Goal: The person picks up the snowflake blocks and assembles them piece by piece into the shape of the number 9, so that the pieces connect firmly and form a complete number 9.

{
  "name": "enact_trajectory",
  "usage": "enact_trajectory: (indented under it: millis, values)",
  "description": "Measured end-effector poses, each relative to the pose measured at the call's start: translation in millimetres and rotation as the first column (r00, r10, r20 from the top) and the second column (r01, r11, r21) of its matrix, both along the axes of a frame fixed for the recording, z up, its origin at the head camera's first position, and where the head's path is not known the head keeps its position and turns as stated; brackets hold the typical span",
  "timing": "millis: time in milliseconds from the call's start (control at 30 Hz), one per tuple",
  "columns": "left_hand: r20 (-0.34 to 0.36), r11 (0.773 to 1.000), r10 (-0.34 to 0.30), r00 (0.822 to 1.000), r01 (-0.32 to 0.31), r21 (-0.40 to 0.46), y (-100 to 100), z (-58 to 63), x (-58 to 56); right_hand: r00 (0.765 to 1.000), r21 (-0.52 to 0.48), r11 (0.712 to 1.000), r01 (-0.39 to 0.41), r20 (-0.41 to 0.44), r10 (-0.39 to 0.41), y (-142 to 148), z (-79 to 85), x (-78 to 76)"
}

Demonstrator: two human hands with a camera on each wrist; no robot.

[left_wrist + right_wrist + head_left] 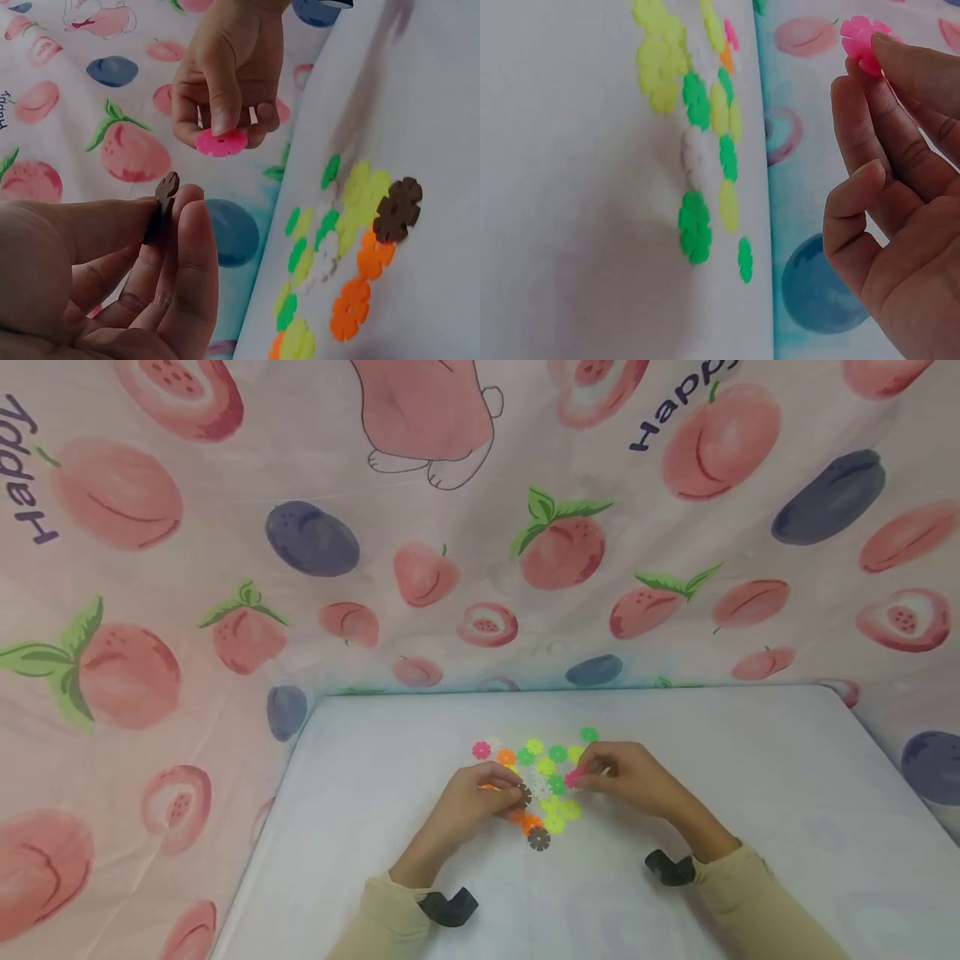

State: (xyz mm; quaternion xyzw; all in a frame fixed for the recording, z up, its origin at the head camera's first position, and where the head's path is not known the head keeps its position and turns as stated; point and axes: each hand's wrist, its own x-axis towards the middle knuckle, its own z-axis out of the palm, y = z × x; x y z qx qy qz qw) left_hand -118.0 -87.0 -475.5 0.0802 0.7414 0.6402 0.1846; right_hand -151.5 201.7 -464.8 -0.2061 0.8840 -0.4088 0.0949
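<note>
Head view, with both wrist views for detail: flower-shaped discs lie spread on a white table (360, 768), taken here relative to the loose brown disc (538, 839). Orange discs (532, 822) adjoin its far side; yellow discs (555, 822) lie just beyond and rightward, with white discs (539, 784) and green discs (557, 754) farther past it. A loose pink disc (482, 750) lies well beyond it, leftward. The left hand (476, 802) partly hides an orange disc from the head camera. Fruit-printed cloth (247, 639) rises behind the table. The held brown disc (166, 195), beyond the landmark and slightly left, is pinched between the left thumb and fingers. The held pink disc (862, 45), beyond and right, is pinched likewise by the right hand (626, 777). The 2 hands face each other, forearms converging from the near side; both wrists bear black fittings (448, 907).
</note>
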Motion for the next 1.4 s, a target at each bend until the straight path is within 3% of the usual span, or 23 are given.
enact_trajectory:
  millis: [167,400,867,1400]
  values:
    - [-0.032,1.0,-0.007,0.999,0.008,0.018,6.5,4.7,3.6,1.0,-0.025,1.0,-0.001,-0.015,0.0,-3.9,3.7,3.4]
    - [-0.081,1.0,0.003,0.997,-0.005,-0.024,14.1,6.6,5.8,0.999,-0.05,0.998,-0.03,-0.041,0.028,-6.9,9.2,7.5]
    - [-0.07,1.0,0.008,0.998,-0.01,-0.02,24.4,13.4,10.1,0.993,-0.062,0.994,-0.085,-0.09,0.079,-14.6,25.0,18.4]
    - [-0.068,1.0,0.018,0.998,-0.016,0.02,23.7,18.5,12.4,0.979,-0.034,0.997,-0.075,-0.194,0.067,-18.7,27.8,22.5]
